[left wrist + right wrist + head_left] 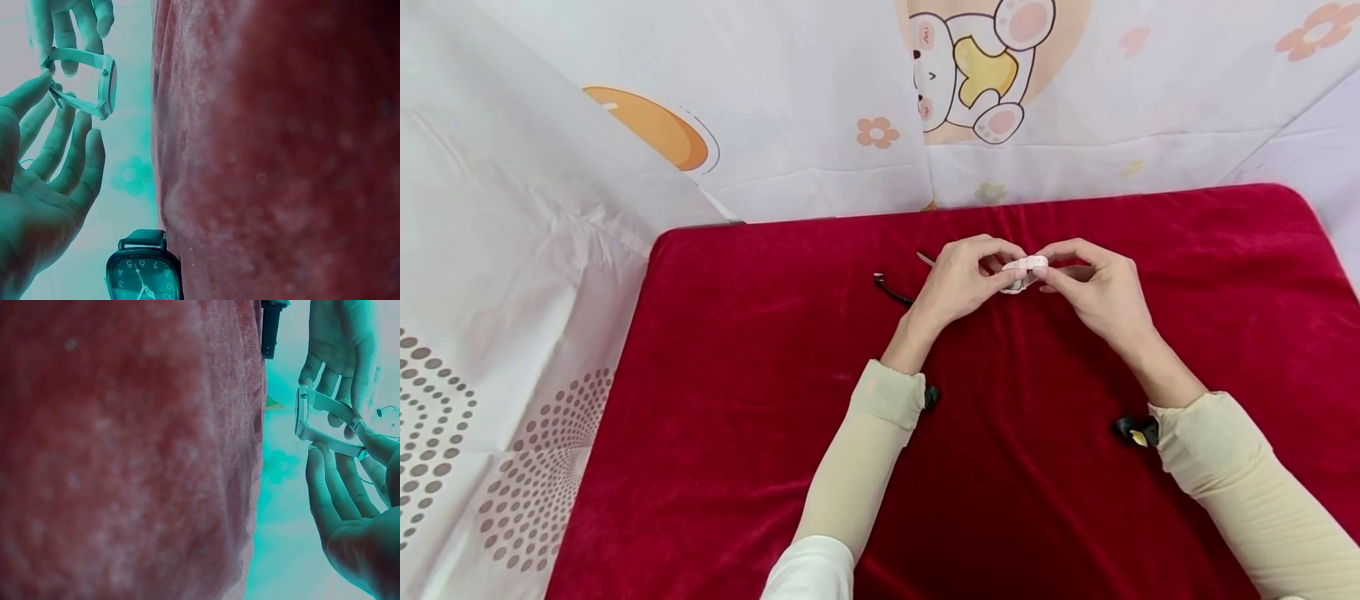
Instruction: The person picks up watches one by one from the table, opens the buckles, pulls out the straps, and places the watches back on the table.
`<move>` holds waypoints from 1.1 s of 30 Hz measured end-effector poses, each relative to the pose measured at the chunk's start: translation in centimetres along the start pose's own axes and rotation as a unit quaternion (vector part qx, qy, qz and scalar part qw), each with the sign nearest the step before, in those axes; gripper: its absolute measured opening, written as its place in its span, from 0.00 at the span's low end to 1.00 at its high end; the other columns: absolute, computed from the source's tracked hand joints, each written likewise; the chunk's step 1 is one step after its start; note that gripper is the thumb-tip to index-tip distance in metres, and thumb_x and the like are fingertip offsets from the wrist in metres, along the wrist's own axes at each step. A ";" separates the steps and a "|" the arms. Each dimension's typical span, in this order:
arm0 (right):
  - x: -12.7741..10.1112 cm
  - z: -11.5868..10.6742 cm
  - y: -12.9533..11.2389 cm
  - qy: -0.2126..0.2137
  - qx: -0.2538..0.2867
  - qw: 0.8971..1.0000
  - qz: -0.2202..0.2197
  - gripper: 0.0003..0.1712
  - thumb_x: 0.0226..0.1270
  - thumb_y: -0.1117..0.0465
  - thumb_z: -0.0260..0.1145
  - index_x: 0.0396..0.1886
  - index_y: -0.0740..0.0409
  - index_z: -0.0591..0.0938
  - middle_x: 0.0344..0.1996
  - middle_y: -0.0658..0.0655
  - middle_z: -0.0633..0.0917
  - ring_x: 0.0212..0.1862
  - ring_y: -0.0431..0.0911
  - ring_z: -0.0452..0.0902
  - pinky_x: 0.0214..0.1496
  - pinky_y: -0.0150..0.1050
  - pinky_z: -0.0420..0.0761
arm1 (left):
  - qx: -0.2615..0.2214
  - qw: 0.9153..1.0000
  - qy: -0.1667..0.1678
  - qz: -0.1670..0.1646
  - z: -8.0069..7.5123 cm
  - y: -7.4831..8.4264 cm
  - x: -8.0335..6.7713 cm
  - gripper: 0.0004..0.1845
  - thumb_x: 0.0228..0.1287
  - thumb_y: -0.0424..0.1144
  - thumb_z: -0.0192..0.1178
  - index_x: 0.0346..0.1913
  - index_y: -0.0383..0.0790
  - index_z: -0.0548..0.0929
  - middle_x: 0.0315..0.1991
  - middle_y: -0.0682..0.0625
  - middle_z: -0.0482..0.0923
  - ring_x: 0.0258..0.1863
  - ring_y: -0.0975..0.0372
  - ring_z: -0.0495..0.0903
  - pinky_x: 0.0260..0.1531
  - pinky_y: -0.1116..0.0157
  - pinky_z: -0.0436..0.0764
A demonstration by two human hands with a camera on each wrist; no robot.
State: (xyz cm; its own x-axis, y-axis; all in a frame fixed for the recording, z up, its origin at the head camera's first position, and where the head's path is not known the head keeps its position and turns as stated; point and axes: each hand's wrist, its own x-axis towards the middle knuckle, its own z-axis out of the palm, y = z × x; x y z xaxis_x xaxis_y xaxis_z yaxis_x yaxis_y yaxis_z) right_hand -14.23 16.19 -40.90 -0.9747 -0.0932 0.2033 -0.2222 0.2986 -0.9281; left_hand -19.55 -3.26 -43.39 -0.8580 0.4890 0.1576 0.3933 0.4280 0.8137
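In the head view my left hand and right hand meet over the far part of the table, pinching a white wristwatch between them. Its strap is bent round into a loop. The left wrist view shows the watch case facing away from the palms, with thumbs and fingertips of both hands at the strap ends. Seen from the right wrist, the two strap ends lie close to each other at the fingers. A black wristwatch rests on the cloth beside the left hand, mostly hidden in the head view.
A red velvet cloth covers the table. Past its far edge hangs a white printed curtain. A thin pale strip shows behind the left hand. Small dark devices sit at both wrists.
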 end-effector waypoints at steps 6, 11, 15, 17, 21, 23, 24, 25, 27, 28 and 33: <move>0.1 0.1 0.2 0.002 0.013 1.000 -0.003 0.11 0.63 0.74 0.69 0.45 0.73 0.83 0.36 0.53 0.86 0.31 0.43 0.86 0.38 0.34 0.85 | -0.013 1.000 0.004 0.006 0.1 -0.1 0.0 0.11 0.65 0.42 0.68 0.48 0.46 0.88 0.38 0.58 0.81 0.38 0.71 0.77 0.38 0.76 0.78; 0.1 0.2 0.2 0.007 0.033 0.999 -0.001 0.12 0.62 0.74 0.69 0.45 0.74 0.83 0.37 0.53 0.86 0.31 0.42 0.86 0.39 0.35 0.85 | -0.015 1.000 0.007 0.009 0.2 -0.1 0.1 0.11 0.65 0.42 0.68 0.48 0.45 0.87 0.38 0.58 0.81 0.37 0.70 0.77 0.39 0.76 0.78; 0.1 0.3 0.3 0.009 0.051 0.999 0.005 0.13 0.63 0.74 0.69 0.46 0.75 0.82 0.37 0.54 0.86 0.31 0.38 0.86 0.39 0.36 0.85 | -0.014 1.000 0.006 0.003 0.2 0.0 0.0 0.10 0.66 0.42 0.67 0.47 0.46 0.87 0.38 0.57 0.81 0.37 0.70 0.77 0.39 0.76 0.78; 0.0 0.4 0.3 0.010 0.060 0.998 0.007 0.13 0.63 0.74 0.69 0.46 0.76 0.82 0.37 0.54 0.86 0.31 0.37 0.86 0.39 0.36 0.85 | -0.016 1.000 0.005 -0.002 0.2 0.1 0.0 0.10 0.66 0.42 0.67 0.47 0.45 0.88 0.38 0.57 0.81 0.37 0.70 0.77 0.39 0.77 0.78; 0.0 0.5 0.5 0.012 0.079 0.997 0.012 0.13 0.62 0.75 0.69 0.46 0.78 0.81 0.37 0.56 0.86 0.31 0.38 0.86 0.38 0.36 0.85 | -0.022 1.000 0.008 -0.003 0.3 0.0 0.0 0.09 0.67 0.42 0.66 0.47 0.45 0.88 0.38 0.56 0.81 0.38 0.70 0.78 0.40 0.77 0.78; 0.1 0.5 0.6 0.012 0.090 0.996 0.011 0.13 0.62 0.75 0.69 0.45 0.79 0.81 0.37 0.56 0.86 0.31 0.38 0.86 0.38 0.36 0.85 | -0.025 1.000 0.010 -0.003 0.3 0.0 -0.1 0.09 0.67 0.42 0.66 0.47 0.44 0.88 0.39 0.56 0.81 0.38 0.70 0.78 0.42 0.76 0.79; 0.1 0.5 0.6 0.013 0.094 0.995 0.011 0.13 0.62 0.76 0.69 0.45 0.79 0.81 0.37 0.56 0.86 0.30 0.38 0.86 0.38 0.36 0.85 | -0.025 1.000 0.010 -0.002 0.3 0.0 0.0 0.09 0.67 0.41 0.66 0.47 0.44 0.88 0.39 0.56 0.81 0.38 0.70 0.78 0.42 0.76 0.79; 0.1 0.5 0.7 0.013 0.098 0.995 0.011 0.13 0.62 0.76 0.69 0.45 0.80 0.81 0.37 0.57 0.86 0.30 0.38 0.86 0.38 0.36 0.85 | -0.026 1.000 0.011 -0.001 0.3 -0.1 0.0 0.09 0.67 0.41 0.66 0.47 0.44 0.88 0.39 0.56 0.81 0.38 0.70 0.78 0.42 0.75 0.79; 0.2 0.6 0.7 0.014 0.103 0.995 0.011 0.13 0.62 0.76 0.68 0.45 0.80 0.80 0.37 0.57 0.86 0.30 0.37 0.86 0.38 0.36 0.85 | -0.028 1.000 0.011 -0.002 0.3 -0.1 0.0 0.09 0.66 0.40 0.66 0.47 0.44 0.88 0.39 0.55 0.82 0.39 0.70 0.78 0.43 0.75 0.80; 0.2 0.6 0.7 0.015 0.103 0.995 0.011 0.13 0.62 0.77 0.68 0.45 0.80 0.80 0.37 0.56 0.86 0.30 0.37 0.86 0.37 0.36 0.85 | -0.030 0.999 0.011 -0.002 0.3 -0.1 0.0 0.09 0.66 0.39 0.67 0.47 0.44 0.88 0.40 0.55 0.82 0.39 0.70 0.78 0.43 0.75 0.80; 0.2 0.6 0.7 0.017 0.115 0.993 0.013 0.13 0.62 0.77 0.67 0.45 0.81 0.80 0.36 0.55 0.86 0.30 0.37 0.86 0.37 0.36 0.85 | -0.049 0.999 0.009 -0.005 0.3 -0.2 -0.1 0.09 0.66 0.37 0.66 0.48 0.42 0.87 0.41 0.54 0.81 0.40 0.69 0.79 0.41 0.77 0.80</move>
State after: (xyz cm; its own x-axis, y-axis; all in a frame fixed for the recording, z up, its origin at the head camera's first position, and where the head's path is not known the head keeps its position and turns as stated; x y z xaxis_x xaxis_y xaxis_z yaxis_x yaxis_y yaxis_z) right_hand -14.53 15.79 -41.67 -0.9811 -0.0556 0.1852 -0.1890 0.0751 -0.9791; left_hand -19.48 -3.17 -43.74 -0.8680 0.4709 0.1576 0.3506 0.3566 0.8660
